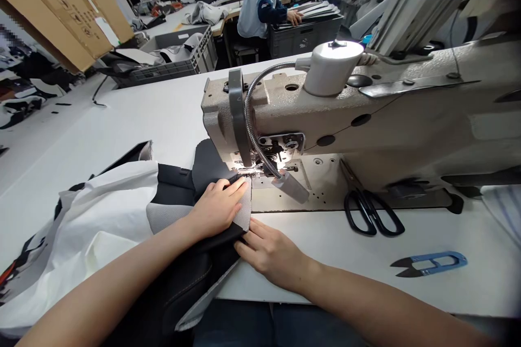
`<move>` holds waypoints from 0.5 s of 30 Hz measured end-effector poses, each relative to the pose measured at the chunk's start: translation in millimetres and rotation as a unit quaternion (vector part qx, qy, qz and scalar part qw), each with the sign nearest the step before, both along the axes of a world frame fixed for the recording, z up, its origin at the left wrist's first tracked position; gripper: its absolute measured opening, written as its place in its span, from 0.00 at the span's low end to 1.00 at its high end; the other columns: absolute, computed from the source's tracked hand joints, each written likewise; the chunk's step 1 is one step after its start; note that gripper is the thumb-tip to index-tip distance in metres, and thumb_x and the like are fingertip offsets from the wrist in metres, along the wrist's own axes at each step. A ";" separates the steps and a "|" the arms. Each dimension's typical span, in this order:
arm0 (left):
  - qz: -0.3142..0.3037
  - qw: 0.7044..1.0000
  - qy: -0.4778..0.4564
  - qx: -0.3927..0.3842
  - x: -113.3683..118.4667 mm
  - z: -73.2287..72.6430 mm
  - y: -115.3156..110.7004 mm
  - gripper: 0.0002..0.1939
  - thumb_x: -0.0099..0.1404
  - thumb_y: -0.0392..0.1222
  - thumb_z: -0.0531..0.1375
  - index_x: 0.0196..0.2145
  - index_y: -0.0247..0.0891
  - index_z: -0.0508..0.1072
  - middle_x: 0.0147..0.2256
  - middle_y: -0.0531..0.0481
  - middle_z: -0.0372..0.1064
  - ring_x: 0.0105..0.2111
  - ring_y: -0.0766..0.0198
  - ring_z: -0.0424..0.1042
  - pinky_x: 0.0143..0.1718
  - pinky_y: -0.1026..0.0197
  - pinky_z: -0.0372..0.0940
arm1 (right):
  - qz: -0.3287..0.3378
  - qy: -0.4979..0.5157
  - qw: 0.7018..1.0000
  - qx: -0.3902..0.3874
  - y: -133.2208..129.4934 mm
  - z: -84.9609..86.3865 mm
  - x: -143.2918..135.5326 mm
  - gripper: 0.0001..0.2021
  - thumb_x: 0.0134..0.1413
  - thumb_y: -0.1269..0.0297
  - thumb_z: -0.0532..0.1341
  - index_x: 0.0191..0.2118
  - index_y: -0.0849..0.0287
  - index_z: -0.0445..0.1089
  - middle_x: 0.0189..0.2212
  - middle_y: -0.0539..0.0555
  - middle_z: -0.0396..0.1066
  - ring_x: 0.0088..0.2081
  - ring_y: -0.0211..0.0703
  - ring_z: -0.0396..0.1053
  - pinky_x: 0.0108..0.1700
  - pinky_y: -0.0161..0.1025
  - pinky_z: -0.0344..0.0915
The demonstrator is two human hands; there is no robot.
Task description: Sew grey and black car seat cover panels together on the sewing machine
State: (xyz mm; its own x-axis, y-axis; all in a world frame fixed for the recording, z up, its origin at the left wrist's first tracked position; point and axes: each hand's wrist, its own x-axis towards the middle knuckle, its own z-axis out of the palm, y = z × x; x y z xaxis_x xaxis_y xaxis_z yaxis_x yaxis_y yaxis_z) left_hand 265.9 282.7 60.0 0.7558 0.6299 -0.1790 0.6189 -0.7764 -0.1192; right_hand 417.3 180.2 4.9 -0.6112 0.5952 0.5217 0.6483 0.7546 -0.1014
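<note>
A black and grey sewn cover point(169, 219) with white lining lies on the left of the table and runs under the head of a sewing machine point(293, 114). My left hand point(220, 203) rests flat on it, fingers stretched toward the lit needle area. Just below, my right hand point(271, 252) pinches the cover's edge near the corner of a light grey mesh panel point(244, 209). The needle tip is hard to make out behind the presser parts and lamp. Orange stitching shows on the black part hanging over the table's front edge.
Black-handled scissors point(368, 209) lean on the machine bed, and blue thread snips point(433, 264) lie at the right. Behind the table stand a grey crate point(171, 62) with fabric and a cardboard box point(61, 5). A person in light blue point(256, 2) works at another bin.
</note>
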 end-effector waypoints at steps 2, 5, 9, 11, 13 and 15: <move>0.001 1.000 0.001 -0.002 1.4 0.4 0.3 0.26 0.68 0.40 0.46 0.63 0.41 0.53 0.64 0.50 0.50 0.49 0.53 0.60 0.47 0.51 0.62 | -0.001 0.002 1.000 0.003 0.8 0.0 0.9 0.12 0.59 0.79 0.51 0.31 0.61 0.67 0.26 0.53 0.64 0.32 0.41 0.63 0.41 0.40 0.65; 0.004 1.000 0.005 0.002 4.1 0.5 0.4 0.26 0.68 0.40 0.46 0.63 0.40 0.54 0.64 0.50 0.50 0.48 0.52 0.60 0.46 0.50 0.62 | -0.001 0.002 1.000 0.004 2.5 0.7 2.3 0.12 0.59 0.80 0.50 0.30 0.62 0.67 0.26 0.53 0.65 0.31 0.41 0.63 0.40 0.39 0.64; 0.006 1.000 0.008 0.024 6.8 -1.6 -1.0 0.25 0.68 0.39 0.47 0.62 0.40 0.56 0.63 0.49 0.52 0.49 0.52 0.61 0.47 0.50 0.62 | -0.017 -0.002 1.000 0.023 2.3 4.1 3.3 0.12 0.58 0.79 0.51 0.29 0.61 0.67 0.25 0.52 0.65 0.30 0.41 0.62 0.39 0.39 0.63; 0.003 0.999 0.008 0.040 7.1 -3.3 -2.3 0.25 0.68 0.39 0.46 0.62 0.39 0.56 0.63 0.48 0.53 0.49 0.52 0.61 0.46 0.50 0.63 | -0.020 -0.004 0.999 0.045 -0.2 7.0 2.8 0.10 0.58 0.78 0.53 0.29 0.61 0.67 0.24 0.51 0.64 0.29 0.40 0.61 0.38 0.40 0.63; -0.006 0.999 0.008 0.053 6.5 -4.9 -4.1 0.24 0.68 0.38 0.46 0.61 0.38 0.57 0.62 0.47 0.54 0.49 0.52 0.62 0.45 0.50 0.63 | -0.003 -0.003 0.998 0.064 -3.7 9.5 1.2 0.08 0.58 0.75 0.54 0.30 0.61 0.66 0.24 0.51 0.64 0.28 0.40 0.61 0.36 0.39 0.62; -0.015 0.998 0.005 0.063 5.2 -5.9 -6.1 0.23 0.68 0.38 0.46 0.60 0.37 0.58 0.62 0.46 0.55 0.49 0.52 0.62 0.45 0.50 0.64 | 0.010 0.000 0.997 0.076 -7.1 10.7 -1.7 0.07 0.58 0.74 0.55 0.29 0.60 0.65 0.24 0.50 0.63 0.27 0.39 0.60 0.34 0.38 0.60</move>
